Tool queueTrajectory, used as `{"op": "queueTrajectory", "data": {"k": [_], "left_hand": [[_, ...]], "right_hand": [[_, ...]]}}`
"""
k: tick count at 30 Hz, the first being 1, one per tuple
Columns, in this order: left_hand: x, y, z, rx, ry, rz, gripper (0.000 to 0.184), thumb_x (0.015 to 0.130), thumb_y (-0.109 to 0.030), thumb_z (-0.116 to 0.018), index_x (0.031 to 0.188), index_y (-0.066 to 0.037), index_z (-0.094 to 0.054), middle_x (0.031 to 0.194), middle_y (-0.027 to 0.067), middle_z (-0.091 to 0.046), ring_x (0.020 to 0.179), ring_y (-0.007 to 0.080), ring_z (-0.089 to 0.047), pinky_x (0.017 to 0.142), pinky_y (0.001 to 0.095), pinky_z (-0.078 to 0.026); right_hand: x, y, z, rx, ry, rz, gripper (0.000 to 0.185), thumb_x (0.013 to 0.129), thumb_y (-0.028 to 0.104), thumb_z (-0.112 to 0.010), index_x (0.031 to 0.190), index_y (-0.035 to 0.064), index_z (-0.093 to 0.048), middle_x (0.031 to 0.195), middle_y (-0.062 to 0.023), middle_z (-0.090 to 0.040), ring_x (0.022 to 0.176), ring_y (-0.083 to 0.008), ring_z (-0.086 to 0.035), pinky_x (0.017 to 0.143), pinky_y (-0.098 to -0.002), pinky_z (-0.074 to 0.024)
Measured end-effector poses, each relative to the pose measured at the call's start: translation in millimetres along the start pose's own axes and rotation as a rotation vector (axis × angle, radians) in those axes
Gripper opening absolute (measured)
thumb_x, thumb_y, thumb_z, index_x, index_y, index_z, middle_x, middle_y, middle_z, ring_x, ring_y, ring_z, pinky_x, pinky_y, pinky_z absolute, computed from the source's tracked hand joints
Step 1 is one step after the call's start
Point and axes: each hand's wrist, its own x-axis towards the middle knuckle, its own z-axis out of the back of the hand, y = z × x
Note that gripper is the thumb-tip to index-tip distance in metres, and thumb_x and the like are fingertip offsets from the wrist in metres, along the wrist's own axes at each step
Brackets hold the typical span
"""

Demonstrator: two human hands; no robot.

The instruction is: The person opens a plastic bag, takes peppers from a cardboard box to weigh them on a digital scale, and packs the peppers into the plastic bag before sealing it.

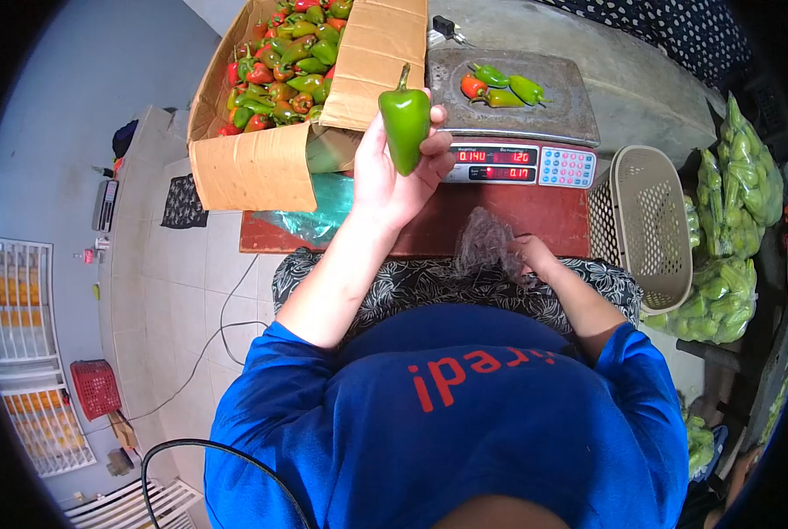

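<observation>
My left hand, raised in front of the scale, is closed around a green pepper with its stem pointing up. Low near my lap, my right hand grips a crumpled clear plastic bag. Several peppers, green ones and a red-orange one, lie on the metal plate of the digital scale. Its red display is lit. At the upper left, an open cardboard box holds many green and red peppers.
Beside the scale on the right stands a beige plastic basket. Bags of green vegetables are piled at the far right. A teal plastic sheet lies on the red table. Left of me, a cable runs across the tiled floor.
</observation>
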Motion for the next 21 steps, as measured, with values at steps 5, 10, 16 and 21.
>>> {"op": "queueTrajectory", "data": {"k": [5,10,16,21], "left_hand": [[-1.9,-1.0,2.0,-0.022,0.008,-0.018,0.027,0.095,-0.029,-0.047,0.113,-0.010,-0.055,0.098,0.0058,-0.058,0.062,0.0108,-0.047,0.053,0.0238,-0.039],[-2.7,-2.9,6.8,-0.097,-0.001,-0.037,0.027,0.095,-0.026,-0.046,0.115,-0.010,-0.054,0.101,0.0066,-0.058,0.060,0.0110,-0.051,0.051,0.0247,-0.046],[-2.9,-2.3,6.5,-0.168,-0.022,-0.037,0.028,0.096,-0.026,-0.043,0.117,-0.009,-0.052,0.102,0.0081,-0.057,0.061,0.0124,-0.053,0.055,0.0295,-0.054],[-2.2,-2.1,10.1,-0.189,-0.002,-0.033,0.028,0.096,-0.025,-0.044,0.118,-0.009,-0.051,0.102,0.0092,-0.057,0.061,0.0129,-0.053,0.053,0.0285,-0.052]], "right_hand": [[6.1,-6.5,3.3,-0.021,0.008,-0.004,0.023,0.091,0.019,-0.055,0.090,-0.0017,-0.065,0.074,-0.0059,-0.063,0.054,-0.0147,-0.059,0.044,-0.0269,-0.0473],[5.8,-6.0,2.7,-0.008,0.009,0.001,0.023,0.090,0.019,-0.056,0.089,-0.0019,-0.065,0.073,-0.0063,-0.062,0.052,-0.0155,-0.058,0.043,-0.0279,-0.0479],[3.8,-2.2,2.2,-0.021,0.012,-0.004,0.022,0.089,0.018,-0.056,0.088,-0.0022,-0.065,0.073,-0.0073,-0.063,0.052,-0.0164,-0.059,0.042,-0.0285,-0.0480],[1.3,0.6,0.9,-0.001,0.015,-0.013,0.021,0.089,0.017,-0.056,0.088,-0.0023,-0.065,0.072,-0.0073,-0.063,0.052,-0.0167,-0.059,0.043,-0.0282,-0.0480]]}}
